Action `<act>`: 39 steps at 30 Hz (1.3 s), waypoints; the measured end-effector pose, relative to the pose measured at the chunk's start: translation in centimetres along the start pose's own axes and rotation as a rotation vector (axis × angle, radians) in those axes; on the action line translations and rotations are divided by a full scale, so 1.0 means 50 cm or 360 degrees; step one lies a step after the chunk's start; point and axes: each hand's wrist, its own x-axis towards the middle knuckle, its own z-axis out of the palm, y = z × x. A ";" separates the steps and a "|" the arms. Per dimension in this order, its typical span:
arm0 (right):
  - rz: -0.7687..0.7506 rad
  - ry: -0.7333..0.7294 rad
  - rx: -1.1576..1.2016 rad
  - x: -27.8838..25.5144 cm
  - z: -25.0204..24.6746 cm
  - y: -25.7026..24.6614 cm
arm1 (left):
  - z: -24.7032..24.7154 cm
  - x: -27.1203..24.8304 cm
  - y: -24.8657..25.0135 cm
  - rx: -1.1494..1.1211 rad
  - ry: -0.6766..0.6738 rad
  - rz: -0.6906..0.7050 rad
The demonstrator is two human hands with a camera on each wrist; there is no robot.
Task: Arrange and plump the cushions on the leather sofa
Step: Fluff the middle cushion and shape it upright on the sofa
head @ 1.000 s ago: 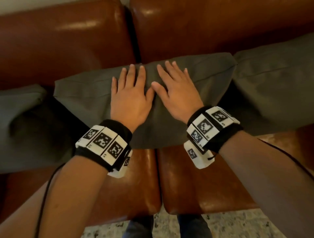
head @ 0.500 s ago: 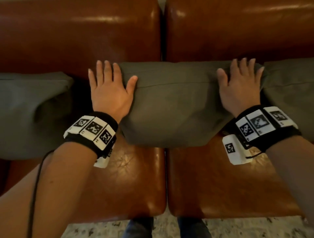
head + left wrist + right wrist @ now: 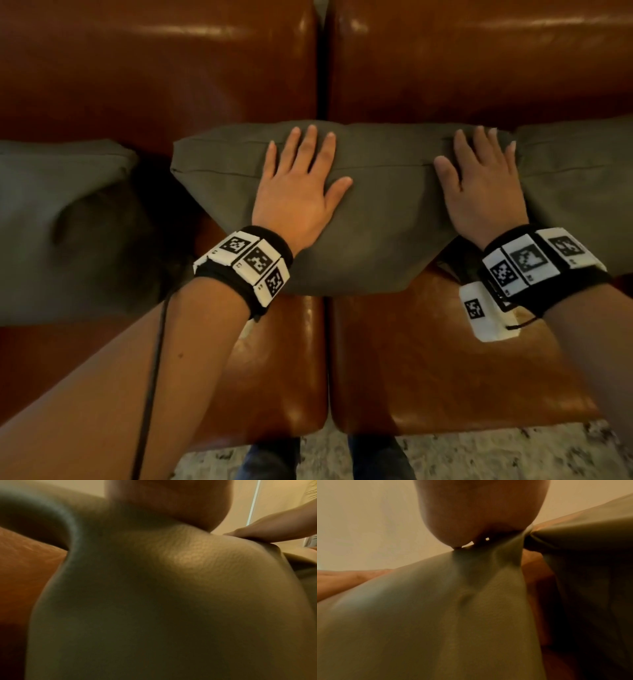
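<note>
A grey-green cushion point(image 3: 387, 212) leans against the backrest of the brown leather sofa point(image 3: 154, 68), over the gap between its two seats. My left hand point(image 3: 301, 171) lies flat on the cushion's middle, fingers straight and spread. Near the cushion's right end my right hand point(image 3: 479, 171) presses flat as well. The left wrist view is filled by the cushion's fabric point(image 3: 154, 601), with the right hand point(image 3: 257, 534) resting on its top edge. In the right wrist view my palm point(image 3: 479, 513) dents the cushion point(image 3: 436, 615).
A second grey cushion point(image 3: 68, 222) with a dent sits at the left of the sofa. A third cushion point(image 3: 582, 178) stands at the right, touching the middle one. The front seat leather point(image 3: 428, 359) is bare. A patterned rug point(image 3: 479, 455) and my feet show below.
My left hand has moved from the cushion's left end onto its middle. The right hand has stayed near the right end. A second ago both hands lay together at the centre.
</note>
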 end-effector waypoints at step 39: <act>-0.0405 0.0125 0.0142 -0.027 0.069 -0.352 | 0.034 -0.070 -0.138 -0.2258 0.0334 -0.1541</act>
